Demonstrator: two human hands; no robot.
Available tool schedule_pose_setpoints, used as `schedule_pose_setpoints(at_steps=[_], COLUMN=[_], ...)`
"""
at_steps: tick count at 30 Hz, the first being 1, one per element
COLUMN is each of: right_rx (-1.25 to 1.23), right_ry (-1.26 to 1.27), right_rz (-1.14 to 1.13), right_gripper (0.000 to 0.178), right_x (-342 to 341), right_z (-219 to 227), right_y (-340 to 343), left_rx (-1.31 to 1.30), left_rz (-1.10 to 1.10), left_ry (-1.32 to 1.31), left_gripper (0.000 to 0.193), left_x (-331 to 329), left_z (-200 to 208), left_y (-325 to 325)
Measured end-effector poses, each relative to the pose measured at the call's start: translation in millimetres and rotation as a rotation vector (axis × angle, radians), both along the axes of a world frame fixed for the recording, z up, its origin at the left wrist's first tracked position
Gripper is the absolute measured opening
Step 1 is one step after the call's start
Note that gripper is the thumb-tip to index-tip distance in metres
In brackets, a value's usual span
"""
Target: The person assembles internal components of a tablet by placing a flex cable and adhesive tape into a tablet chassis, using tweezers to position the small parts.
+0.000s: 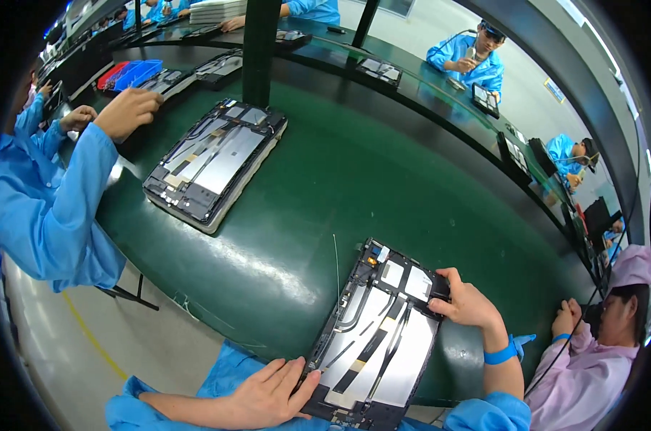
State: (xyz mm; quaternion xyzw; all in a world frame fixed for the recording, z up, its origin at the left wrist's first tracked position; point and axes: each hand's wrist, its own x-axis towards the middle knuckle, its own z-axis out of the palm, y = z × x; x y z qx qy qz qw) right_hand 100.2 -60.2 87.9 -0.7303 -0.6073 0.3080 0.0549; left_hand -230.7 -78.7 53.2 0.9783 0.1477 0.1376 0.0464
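An opened tablet lies tilted in front of me at the near edge of the green table, its silver plates, black tapes and cables showing. My left hand grips its lower left edge, fingers together and thumb over the rim. At the upper right corner, my right hand holds the tablet between thumb and fingers. A blue band circles my right wrist. The tablet's lowest part runs out of the picture.
Another opened tablet rests on a pale tray farther left, before a black post. A co-worker in blue sits at the left, one in pink at the right. Blue bin and conveyor line lie beyond.
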Motion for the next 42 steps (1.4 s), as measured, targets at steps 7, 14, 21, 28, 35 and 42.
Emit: schedule_pose_setpoints(at_steps=[7,14,21,28,35,42], right_rx=[0.275,0.505,0.357,0.371,0.487,0.591], right_ry=[-0.315,-0.029,0.127,-0.006,0.215,0.223], right_rz=[0.257,0.385,0.391,0.400,0.176,0.172], right_gripper=[0.038,0.018,0.018,0.012,0.011,0.010], right_x=[-18.4,-48.0,-42.3,-58.8,-54.3,-56.4], right_z=[32.4,5.5,-1.1,6.3,-12.0,-23.1], right_y=[22.3,61.0,77.2,62.3,51.2,50.3], left_rx=[-0.264,-0.323,-0.726,-1.354,-1.165,-1.520], left_rz=[0.129,0.123,0.223,0.494,0.424,0.479], left_ry=[-0.057,-0.175,-0.340,-0.278,-0.143,-0.071], left_gripper=[0.059,0.023,0.014,0.022,0.038,0.034], left_x=[1.3,43.6,68.7,82.7,86.1,87.7], left_z=[24.1,29.9,19.4,16.7,9.7,11.2], left_y=[13.3,77.2,124.8,134.1,125.7,136.0])
